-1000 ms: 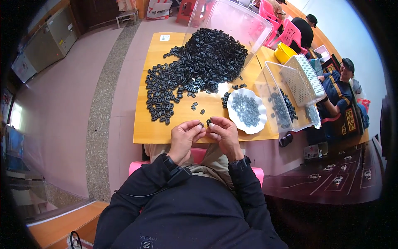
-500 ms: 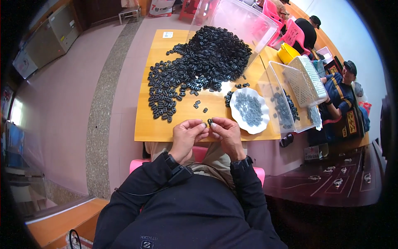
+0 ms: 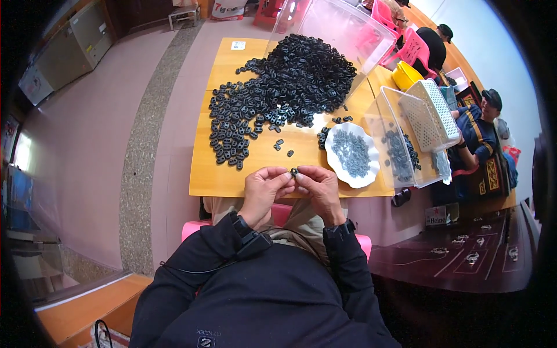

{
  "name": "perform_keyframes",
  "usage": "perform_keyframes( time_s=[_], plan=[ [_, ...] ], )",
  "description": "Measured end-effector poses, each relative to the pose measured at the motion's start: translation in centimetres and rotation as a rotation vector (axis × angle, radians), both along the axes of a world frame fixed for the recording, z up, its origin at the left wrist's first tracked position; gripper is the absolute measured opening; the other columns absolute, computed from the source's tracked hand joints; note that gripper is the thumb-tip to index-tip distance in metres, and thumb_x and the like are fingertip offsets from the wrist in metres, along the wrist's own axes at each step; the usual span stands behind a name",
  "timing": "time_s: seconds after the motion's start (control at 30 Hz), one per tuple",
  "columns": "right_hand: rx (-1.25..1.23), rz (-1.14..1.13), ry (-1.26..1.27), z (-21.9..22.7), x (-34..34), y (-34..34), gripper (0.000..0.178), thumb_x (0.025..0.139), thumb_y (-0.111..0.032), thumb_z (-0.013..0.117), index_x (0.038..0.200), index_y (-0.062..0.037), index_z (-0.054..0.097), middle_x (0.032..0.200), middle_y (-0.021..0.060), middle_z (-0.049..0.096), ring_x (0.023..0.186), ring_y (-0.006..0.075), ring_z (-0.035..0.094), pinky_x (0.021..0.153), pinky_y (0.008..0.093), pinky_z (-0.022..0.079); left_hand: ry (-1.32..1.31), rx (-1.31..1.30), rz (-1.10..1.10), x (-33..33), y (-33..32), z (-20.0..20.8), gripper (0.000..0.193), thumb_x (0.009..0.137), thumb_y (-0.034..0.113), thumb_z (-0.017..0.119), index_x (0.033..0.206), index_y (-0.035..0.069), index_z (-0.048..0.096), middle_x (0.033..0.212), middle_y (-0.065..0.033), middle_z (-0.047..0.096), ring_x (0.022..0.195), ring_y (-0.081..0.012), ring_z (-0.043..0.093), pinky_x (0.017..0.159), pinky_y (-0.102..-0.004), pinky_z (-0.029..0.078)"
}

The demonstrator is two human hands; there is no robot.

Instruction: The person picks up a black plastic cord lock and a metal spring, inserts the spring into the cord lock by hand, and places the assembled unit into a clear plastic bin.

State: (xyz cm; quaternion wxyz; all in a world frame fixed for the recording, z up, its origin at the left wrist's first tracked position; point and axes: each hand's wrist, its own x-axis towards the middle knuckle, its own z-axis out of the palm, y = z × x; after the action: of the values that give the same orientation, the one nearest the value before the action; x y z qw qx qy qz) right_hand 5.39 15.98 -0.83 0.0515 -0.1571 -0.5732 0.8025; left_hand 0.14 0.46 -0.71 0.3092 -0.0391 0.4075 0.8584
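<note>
Over the near table edge, my right hand [image 3: 320, 188] pinches a small black two-holed plastic piece [image 3: 295, 171] between thumb and fingertips. My left hand [image 3: 262, 190] meets it there, its thumb and forefinger pinched together against the piece's left side; whatever lies between them is too small to make out. Just beyond the hands lie a few loose black pieces [image 3: 290, 153]. A large heap of the same black pieces [image 3: 313, 72] spreads over the table. Right of my right hand stands a white scalloped dish [image 3: 329, 156] holding many small translucent grey pieces [image 3: 351, 153].
A clear bin [image 3: 380, 110] with black and grey pieces stands right of the dish, beside a white perforated basket [image 3: 429, 110]. Behind them is a yellow bowl [image 3: 406, 75]. Another clear bin [image 3: 371, 43] lies behind the heap. Another person [image 3: 478, 124] sits at the right.
My left fingertips have moved slightly right and closed the small gap to the black piece in my right hand. The whole view has shifted a little.
</note>
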Motion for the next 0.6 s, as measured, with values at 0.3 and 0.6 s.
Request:
perform_keyframes(
  time_s=[0.3,0.6],
  plan=[
    [0.062,0.03,0.017,-0.17,0.12,0.22,0.023,0.085,-0.001,0.066,0.107,0.0033,0.065,0.094,0.009,0.069,0.075,0.0106,0.065,0.064,0.0203,0.052,0.007,-0.004,-0.006,-0.01,0.08,-0.24,0.013,0.088,0.002,0.063,0.099,-0.004,0.061,0.088,-0.0094,0.067,0.074,-0.0139,0.067,0.068,-0.0234,0.058],
    [0.081,0.034,0.043,-0.23,0.12,0.14,0.022,0.085,0.0,0.066,0.106,0.0032,0.065,0.094,0.0092,0.069,0.077,0.0111,0.065,0.067,0.0215,0.054,0.025,-0.01,-0.02,0.04,0.04,-0.29,0.014,0.088,0.003,0.063,0.1,-0.003,0.064,0.087,-0.0088,0.067,0.073,-0.0124,0.066,0.068,-0.0222,0.057]
  ],
)
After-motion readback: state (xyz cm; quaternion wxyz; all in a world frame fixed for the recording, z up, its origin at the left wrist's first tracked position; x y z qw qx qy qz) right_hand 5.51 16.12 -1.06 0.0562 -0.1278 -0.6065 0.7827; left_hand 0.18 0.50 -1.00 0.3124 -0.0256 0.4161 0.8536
